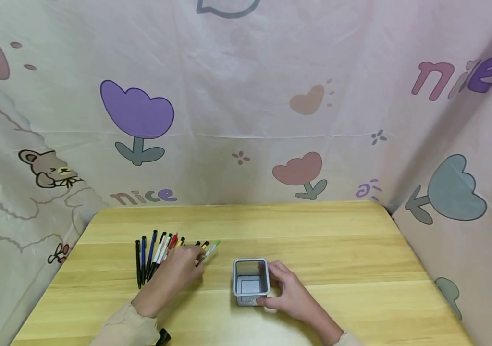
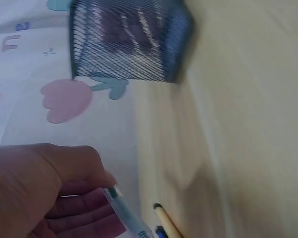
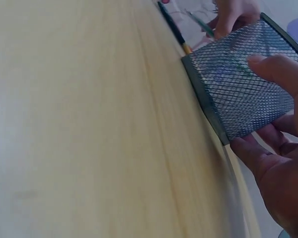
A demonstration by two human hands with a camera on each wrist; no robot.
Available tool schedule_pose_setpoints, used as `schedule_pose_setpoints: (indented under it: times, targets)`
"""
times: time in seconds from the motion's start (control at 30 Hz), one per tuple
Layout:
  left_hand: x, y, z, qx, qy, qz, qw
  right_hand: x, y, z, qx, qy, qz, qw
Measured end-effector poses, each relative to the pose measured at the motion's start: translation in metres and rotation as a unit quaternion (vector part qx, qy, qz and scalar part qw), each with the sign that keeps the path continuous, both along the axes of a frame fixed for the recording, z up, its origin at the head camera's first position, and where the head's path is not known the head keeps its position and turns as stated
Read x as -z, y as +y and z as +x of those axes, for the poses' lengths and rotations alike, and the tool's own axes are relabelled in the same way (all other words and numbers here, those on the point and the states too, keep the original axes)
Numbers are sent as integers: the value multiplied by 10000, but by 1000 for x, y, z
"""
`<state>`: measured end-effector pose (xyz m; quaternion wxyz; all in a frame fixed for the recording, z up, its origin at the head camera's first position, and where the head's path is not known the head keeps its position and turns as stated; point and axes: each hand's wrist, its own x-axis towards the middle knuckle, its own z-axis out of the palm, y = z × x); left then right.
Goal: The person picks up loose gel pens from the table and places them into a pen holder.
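Observation:
A clear pen with a green end (image 1: 211, 251) is pinched between the thumb and fingers of my left hand (image 1: 181, 265); in the left wrist view the pen (image 2: 127, 216) slants down from the fingertips. Under and left of that hand, several pens (image 1: 150, 254) lie side by side, black, blue, white, red and yellow, some partly hidden by the hand. A square metal mesh pen holder (image 1: 251, 300) stands upright on the table, showing no pens inside. My right hand (image 1: 291, 290) grips it from the right side, with fingers and thumb (image 3: 280, 72) against the mesh.
The light wooden table (image 1: 337, 240) reaches back to a patterned cloth (image 1: 237, 96) that hangs behind it and at both sides. A small black object (image 1: 164, 337) shows beside the left sleeve (image 1: 127, 329) at the front.

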<state>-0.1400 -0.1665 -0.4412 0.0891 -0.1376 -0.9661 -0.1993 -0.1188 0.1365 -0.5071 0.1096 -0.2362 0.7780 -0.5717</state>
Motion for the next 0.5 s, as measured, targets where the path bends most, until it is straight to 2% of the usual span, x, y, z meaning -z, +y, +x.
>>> schedule_pose_setpoints:
  times: [0.17,0.4,0.5]
  targets:
    - [-10,7,5,87,315,399,9987,1,1,1,-85,-16,-17,10000]
    - [-23,15,9,191,984,436,9940,2,2,0,-126,65,-20,9999]
    - [-28,17,11,244,1118,535,9920,2,2,0,-127,151,-24,9998]
